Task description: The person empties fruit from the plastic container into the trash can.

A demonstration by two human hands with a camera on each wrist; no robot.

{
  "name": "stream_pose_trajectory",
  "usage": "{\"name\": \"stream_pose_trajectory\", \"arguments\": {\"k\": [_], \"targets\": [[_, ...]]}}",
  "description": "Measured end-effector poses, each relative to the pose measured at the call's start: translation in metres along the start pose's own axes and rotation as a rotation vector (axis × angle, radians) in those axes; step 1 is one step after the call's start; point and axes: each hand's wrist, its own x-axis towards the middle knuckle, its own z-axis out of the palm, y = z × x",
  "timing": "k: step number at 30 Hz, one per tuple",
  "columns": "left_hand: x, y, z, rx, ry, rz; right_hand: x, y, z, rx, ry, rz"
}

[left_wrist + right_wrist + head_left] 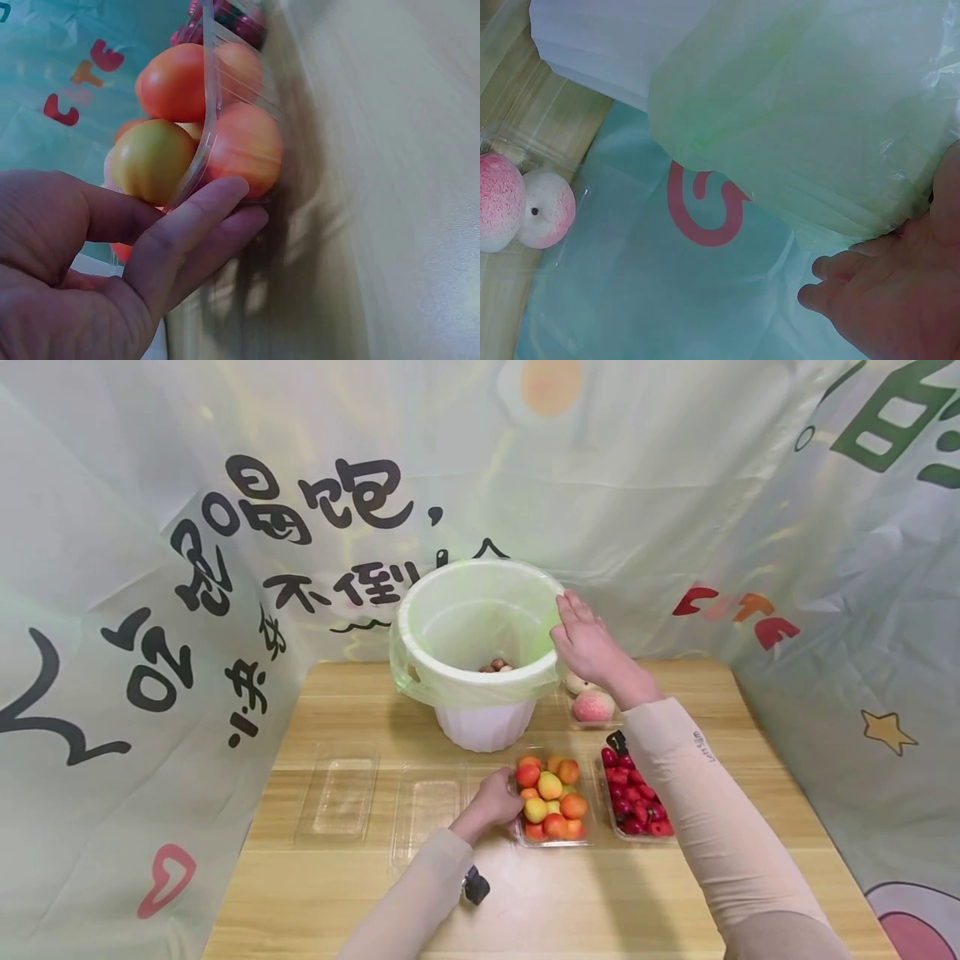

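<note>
So the left hand (497,797) has the 9 o'clock wall of a clear box (555,842) gripped, orange-and-yellow fruit (551,787) piled inside. From that box, clear trays (427,810) sit at 9 o'clock, a punnet of red fruit (626,793) at 3. White bin (486,727) at 11, greenish bag (742,97) over its rim. Right hand (588,647)'s touching the bag there, can't tell if it's grasping. Pinkish fruit (593,706) at 1.

The white bucket (483,725) partly hides indistinct brown pieces (497,666).
</note>
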Motion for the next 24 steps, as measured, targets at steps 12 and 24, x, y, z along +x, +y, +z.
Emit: {"name": "stream_pose_trajectory", "arguments": {"k": [12, 24], "targets": [[-0.013, 0.01, -0.021, 0.038, -0.064, 0.124, 0.001, -0.002, 0.0, 0.017, 0.0, -0.001], [-0.038, 0.027, -0.057, 0.003, -0.109, 0.075, -0.001, -0.002, 0.0, 0.023, -0.002, 0.008]]}}
